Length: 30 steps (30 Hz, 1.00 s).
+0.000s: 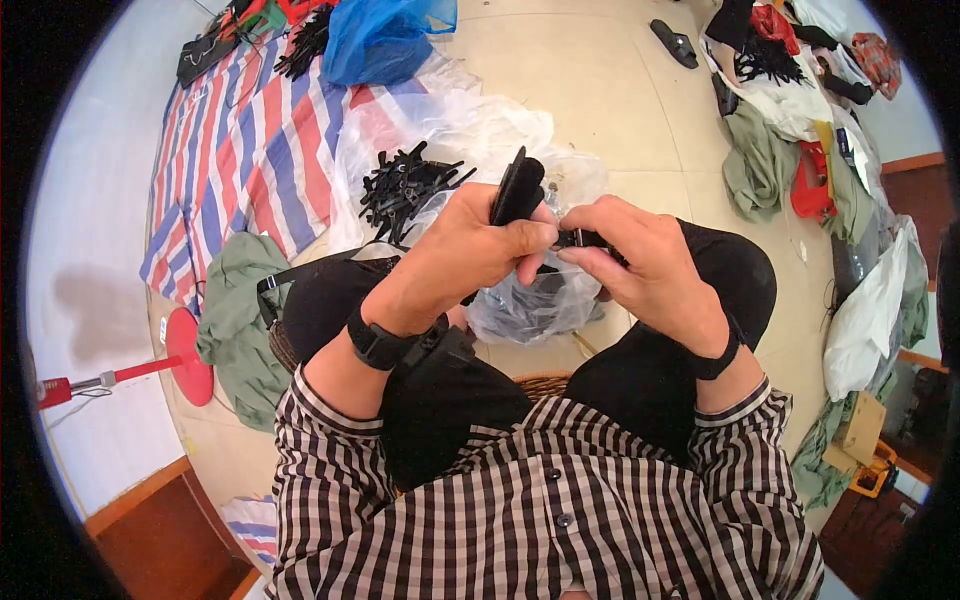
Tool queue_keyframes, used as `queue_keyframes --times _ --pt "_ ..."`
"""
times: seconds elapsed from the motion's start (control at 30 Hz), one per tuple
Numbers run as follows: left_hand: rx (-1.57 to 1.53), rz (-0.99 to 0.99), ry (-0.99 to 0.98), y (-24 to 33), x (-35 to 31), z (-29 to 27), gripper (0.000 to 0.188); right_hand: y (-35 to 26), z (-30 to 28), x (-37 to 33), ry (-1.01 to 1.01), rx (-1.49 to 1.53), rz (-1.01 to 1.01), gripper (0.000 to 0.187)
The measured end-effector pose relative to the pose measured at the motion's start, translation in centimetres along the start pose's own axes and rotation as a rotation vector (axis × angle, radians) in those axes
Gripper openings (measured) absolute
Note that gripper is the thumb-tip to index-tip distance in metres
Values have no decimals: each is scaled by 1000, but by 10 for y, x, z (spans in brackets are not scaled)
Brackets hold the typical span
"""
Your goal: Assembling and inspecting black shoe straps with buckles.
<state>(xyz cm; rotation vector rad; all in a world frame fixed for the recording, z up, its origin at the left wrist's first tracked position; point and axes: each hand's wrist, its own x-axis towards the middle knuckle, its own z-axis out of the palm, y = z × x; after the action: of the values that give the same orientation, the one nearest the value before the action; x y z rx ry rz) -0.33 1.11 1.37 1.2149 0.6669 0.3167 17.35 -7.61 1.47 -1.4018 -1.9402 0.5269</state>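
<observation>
Fingers (531,266) curled, left hand (475,238) grips black strap (518,190); right hand (648,258) pinches black piece (590,239).

Left of upper centre, a strap pile (408,192) lies on plastic sheeting (490,122), right of a tarpaulin (268,150).

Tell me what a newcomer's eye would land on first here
Probably the left hand and right hand, close together mid-picture, the left gripping a flat black piece. Next, the red, white and blue striped sheet at upper left, a blue plastic bag at its far end, then the tangle of black parts on clear plastic beyond the left hand.
</observation>
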Motion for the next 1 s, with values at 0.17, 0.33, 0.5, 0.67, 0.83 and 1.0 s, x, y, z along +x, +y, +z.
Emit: queue_keyframes --times 0.17,0.33,0.5,0.67,0.83,1.0 --pt "30 23 14 11 -10 -1 11 -7 -3 -1 -6 -178 -21 20" --pt "-33 32 10 14 -16 -3 13 -9 -5 1 32 -116 -49 24" --pt "-94 31 -10 18 -21 -7 13 -16 0 5 125 63 -9 22" --pt "-161 93 -28 17 -24 -9 14 -29 -2 7 162 274 132 23" --pt "-199 93 -35 19 -28 -11 14 -30 -4 7 117 429 201 26" --pt "-229 78 -17 19 -28 -14 12 -26 -4 7 83 218 4 28"
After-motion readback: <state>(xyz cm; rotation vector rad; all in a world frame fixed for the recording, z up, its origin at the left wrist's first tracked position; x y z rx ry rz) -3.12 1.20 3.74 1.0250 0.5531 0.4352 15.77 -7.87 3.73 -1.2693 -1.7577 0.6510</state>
